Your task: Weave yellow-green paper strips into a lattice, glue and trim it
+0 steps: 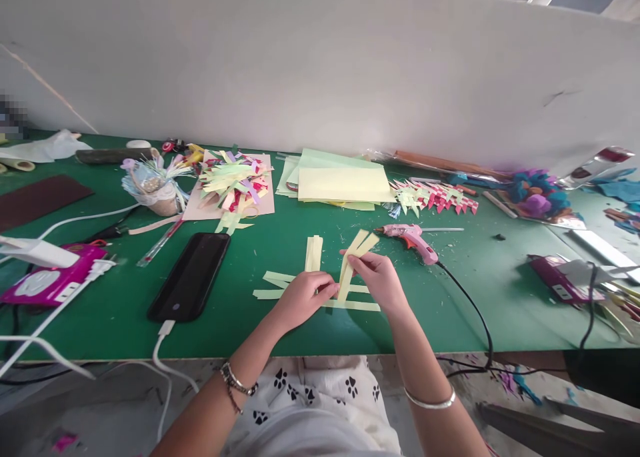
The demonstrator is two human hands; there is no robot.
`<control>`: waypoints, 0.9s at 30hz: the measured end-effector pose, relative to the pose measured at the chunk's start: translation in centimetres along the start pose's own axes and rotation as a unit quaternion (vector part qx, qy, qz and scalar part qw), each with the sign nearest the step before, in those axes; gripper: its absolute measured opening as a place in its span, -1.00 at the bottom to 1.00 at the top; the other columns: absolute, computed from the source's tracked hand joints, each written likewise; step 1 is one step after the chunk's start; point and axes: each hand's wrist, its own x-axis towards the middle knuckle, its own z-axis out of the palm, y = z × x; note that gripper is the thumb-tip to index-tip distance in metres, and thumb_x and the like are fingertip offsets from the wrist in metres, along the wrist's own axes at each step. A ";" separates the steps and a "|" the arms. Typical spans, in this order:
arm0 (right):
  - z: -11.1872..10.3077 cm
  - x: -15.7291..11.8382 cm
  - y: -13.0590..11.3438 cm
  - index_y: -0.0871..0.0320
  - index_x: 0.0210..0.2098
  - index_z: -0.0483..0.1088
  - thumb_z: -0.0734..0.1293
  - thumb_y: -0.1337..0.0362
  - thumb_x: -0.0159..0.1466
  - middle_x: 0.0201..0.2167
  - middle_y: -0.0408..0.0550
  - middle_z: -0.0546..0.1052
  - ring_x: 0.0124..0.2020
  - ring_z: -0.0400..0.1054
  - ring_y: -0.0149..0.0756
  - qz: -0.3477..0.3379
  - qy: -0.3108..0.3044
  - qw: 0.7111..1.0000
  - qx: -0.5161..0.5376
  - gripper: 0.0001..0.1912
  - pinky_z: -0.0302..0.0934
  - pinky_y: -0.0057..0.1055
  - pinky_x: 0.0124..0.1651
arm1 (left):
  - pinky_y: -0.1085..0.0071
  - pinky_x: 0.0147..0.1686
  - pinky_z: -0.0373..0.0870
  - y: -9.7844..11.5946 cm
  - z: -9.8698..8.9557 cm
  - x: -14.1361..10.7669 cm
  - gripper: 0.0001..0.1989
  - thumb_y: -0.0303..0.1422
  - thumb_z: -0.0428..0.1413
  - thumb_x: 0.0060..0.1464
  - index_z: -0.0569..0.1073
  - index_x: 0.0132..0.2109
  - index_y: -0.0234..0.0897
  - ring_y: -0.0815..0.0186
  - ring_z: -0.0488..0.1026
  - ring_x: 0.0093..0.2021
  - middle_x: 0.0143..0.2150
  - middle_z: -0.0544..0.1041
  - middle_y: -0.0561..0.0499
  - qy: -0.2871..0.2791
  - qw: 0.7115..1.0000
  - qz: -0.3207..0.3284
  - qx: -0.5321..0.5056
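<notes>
Pale yellow-green paper strips lie crossed on the green table in front of me. My right hand (375, 274) pinches an upright pair of strips (349, 267) whose upper ends spread apart. My left hand (306, 296) rests over the middle of the flat strips, fingers closed and pointing right; what lies beneath its fingertips is hidden. Left of that hand, strip ends (275, 278) stick out, and another upright strip (313, 252) stands out above it. Further strip ends (365, 306) reach under my right wrist.
A pink glue gun (413, 238) with a black cord lies to the right, a black phone (191, 277) to the left. Behind are paper sheets (343, 182), a heap of coloured strips (233, 180) and folded red-and-green paper (435, 197). Magenta power strips (55, 284) sit at both sides.
</notes>
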 end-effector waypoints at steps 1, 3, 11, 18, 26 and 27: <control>0.0 0.0 0.1 0.17 -0.45 0.47 0.26 0.06 0.13 -0.44 -0.08 0.47 -0.48 0.24 -0.38 -0.007 -0.006 1.000 -0.003 -0.69 0.21 -0.42 -0.39 | 0.46 -0.49 0.13 0.0 0.0 0.0 -0.65 -0.22 -0.14 0.17 0.33 -0.48 -0.28 0.38 0.25 -0.51 -0.52 0.32 0.06 -0.003 1.000 -0.001 -0.001; 0.1 0.0 0.3 0.16 -0.48 0.46 0.24 0.08 0.14 -0.37 -0.06 0.47 -0.44 0.24 -0.38 -0.022 -0.012 1.000 -0.014 -0.70 0.20 -0.44 -0.38 | 0.47 -0.50 0.13 -0.1 0.1 0.0 -0.68 -0.24 -0.12 0.16 0.33 -0.47 -0.28 0.38 0.25 -0.51 -0.50 0.33 0.06 -0.001 1.000 -0.004 -0.005; 0.5 -0.2 0.8 0.09 -0.07 0.35 0.30 0.19 0.09 -0.36 -0.17 0.42 -0.52 0.27 -0.49 0.003 -0.041 0.998 0.038 -0.61 0.21 -0.49 -0.45 | 0.51 -0.46 0.21 0.1 0.3 0.0 -0.88 -0.33 -0.09 0.15 0.32 -0.26 -0.23 0.38 0.31 -0.41 -0.43 0.36 0.09 0.045 0.998 -0.002 -0.038; 0.3 -1.0 1.3 0.13 -0.30 0.34 0.34 0.16 0.07 -0.46 -0.15 0.46 -0.43 0.33 -0.41 0.010 -0.063 0.994 0.089 -0.76 0.25 -0.45 -0.34 | 0.39 -0.31 0.26 -0.5 0.5 -0.2 -0.85 -0.40 -0.02 0.13 0.42 -0.19 -0.22 0.36 0.30 -0.39 -0.36 0.31 0.04 0.058 0.988 0.056 0.135; 0.8 -2.0 1.0 0.18 -0.40 0.37 0.31 0.12 0.13 -0.55 -0.17 0.42 -0.65 0.23 -0.53 -0.013 -0.086 0.994 0.072 -0.77 0.13 -0.55 -0.59 | 0.31 -0.25 0.27 -0.4 -0.2 -1.5 -0.79 -0.48 -0.06 0.14 0.45 -0.18 -0.23 0.26 0.29 -0.26 -0.28 0.31 -0.02 0.102 0.950 0.094 0.281; 0.9 -2.2 0.9 0.18 -0.39 0.37 0.30 0.12 0.14 -0.53 -0.17 0.43 -0.67 0.23 -0.54 -0.014 -0.097 0.992 0.077 -0.77 0.10 -0.55 -0.62 | 0.30 -0.24 0.27 -0.5 -0.4 -1.7 -0.80 -0.48 -0.05 0.13 0.44 -0.16 -0.21 0.26 0.29 -0.25 -0.26 0.32 -0.03 0.101 0.947 0.093 0.290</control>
